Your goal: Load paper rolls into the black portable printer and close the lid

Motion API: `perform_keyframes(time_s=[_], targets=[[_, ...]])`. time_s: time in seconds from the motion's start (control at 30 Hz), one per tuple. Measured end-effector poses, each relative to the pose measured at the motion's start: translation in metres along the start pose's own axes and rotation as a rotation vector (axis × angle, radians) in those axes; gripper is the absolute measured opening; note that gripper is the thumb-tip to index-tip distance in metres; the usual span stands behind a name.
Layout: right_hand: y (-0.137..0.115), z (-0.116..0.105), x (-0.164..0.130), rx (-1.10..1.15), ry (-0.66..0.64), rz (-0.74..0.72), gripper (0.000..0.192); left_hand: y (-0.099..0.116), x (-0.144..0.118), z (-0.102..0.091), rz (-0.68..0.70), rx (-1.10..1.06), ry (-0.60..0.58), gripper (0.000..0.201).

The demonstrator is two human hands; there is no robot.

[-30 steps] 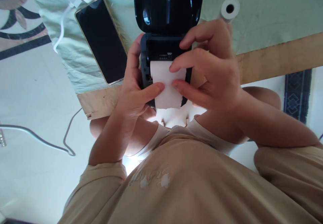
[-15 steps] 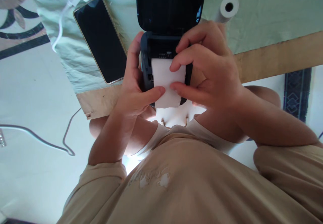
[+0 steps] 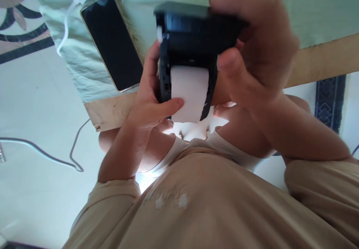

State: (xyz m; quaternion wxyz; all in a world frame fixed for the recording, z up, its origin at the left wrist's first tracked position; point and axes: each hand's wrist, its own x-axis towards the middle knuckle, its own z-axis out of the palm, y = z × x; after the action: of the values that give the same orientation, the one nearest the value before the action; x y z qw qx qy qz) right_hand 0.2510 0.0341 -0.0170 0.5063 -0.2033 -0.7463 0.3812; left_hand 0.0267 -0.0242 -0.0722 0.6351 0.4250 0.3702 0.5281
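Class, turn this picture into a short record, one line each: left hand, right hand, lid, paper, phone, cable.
Left hand: the hand grips the dark device at its left side, thumb on the paper
Right hand: blurred; the hand holds the lid at its right side
Lid: dark, partly open, tilted over the device
Paper: white, lying in the device, reaching its near edge
Phone: screen dark, on green cloth, left of the device
Cable: white, near the phone

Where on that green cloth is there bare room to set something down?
Bare cloth shows right of the right hand, bordered by the wooden strip; a narrower patch lies between phone and black device. Upper left is crowded, with the white cable beside the phone.
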Motion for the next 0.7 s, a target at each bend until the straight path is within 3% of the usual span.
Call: perform_keyframes(time_s=[0.23,0.33,0.43,0.53,0.6,0.7], targets=[[0.002,0.005,-0.008,-0.228,-0.233,0.093,0.069,0.010,0.000,0.016,-0.049,-0.096,0.145,0.106],[0.003,0.002,-0.011,-0.296,-0.242,0.063,0.059,0.018,-0.004,0.022,-0.092,-0.143,0.205,0.105],[0.004,-0.003,-0.012,-0.335,-0.198,-0.006,0.049,0.015,-0.003,0.021,-0.084,-0.125,0.175,0.097],[0.003,-0.002,-0.011,-0.236,-0.221,0.129,0.061,0.004,-0.001,0.018,0.103,-0.223,0.082,0.086],[0.003,0.002,-0.011,-0.104,-0.271,0.261,0.071,-0.001,-0.002,0.019,0.089,-0.262,0.125,0.079],[0.005,0.009,-0.013,0.101,-0.275,0.296,0.085,-0.005,-0.007,0.021,0.026,-0.236,0.161,0.073]])
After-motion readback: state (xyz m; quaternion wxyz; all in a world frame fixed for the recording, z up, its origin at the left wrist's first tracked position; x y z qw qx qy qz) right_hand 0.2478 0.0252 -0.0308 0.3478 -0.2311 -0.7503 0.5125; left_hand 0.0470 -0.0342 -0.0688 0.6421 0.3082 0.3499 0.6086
